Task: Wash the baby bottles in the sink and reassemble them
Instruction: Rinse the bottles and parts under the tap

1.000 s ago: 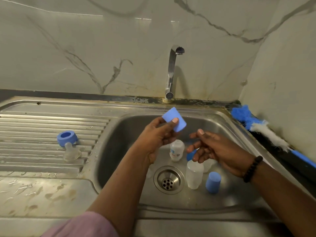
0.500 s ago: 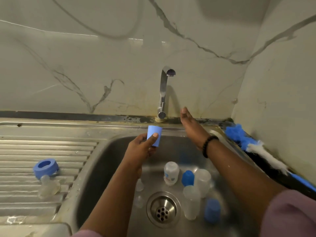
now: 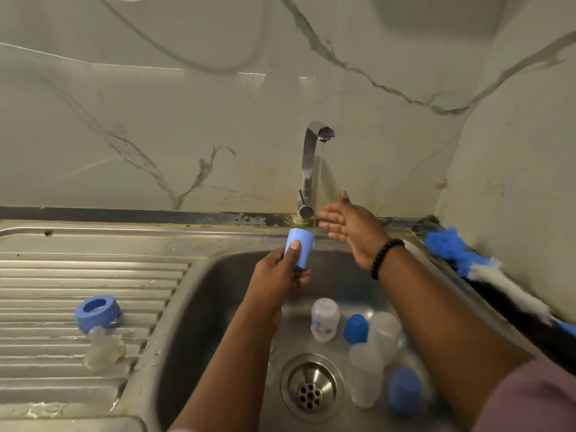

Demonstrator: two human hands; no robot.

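The left hand point(image 3: 282, 271) is gripping a blue cap point(image 3: 299, 248) just above the middle of the frame, thumb lying across its near side and the other fingers curled behind it, and is holding it tilted over the back rim of the sink point(image 3: 199, 307). The right hand point(image 3: 350, 227) is hovering just to the right of the cap with its fingers point(image 3: 330, 212) released and spread, grasping nothing, beside the base of the tap point(image 3: 308, 169). A thin stream of water point(image 3: 321, 169) is running down from the spout toward that open hand. A dark bead bracelet point(image 3: 385, 257) is sitting on the right wrist.

Down in the basin, in the lower middle of the frame, a clear bottle with a printed label point(image 3: 324, 319) is standing near the drain point(image 3: 312, 387). To its right a second blue cap point(image 3: 356, 328) is sitting, with two frosted bottles point(image 3: 365, 374) just beside it, and a third blue cap point(image 3: 403, 391) is lying further toward the lower right, blurred.

On the ribbed draining surface point(image 3: 62, 275) at the left of the frame, a blue screw ring point(image 3: 98, 312) is resting, and a clear teat point(image 3: 103, 349) is lying just below it, touching or nearly touching. Along the right edge of the sink, a blue and white bottle brush point(image 3: 486, 269) is lying against the wall.
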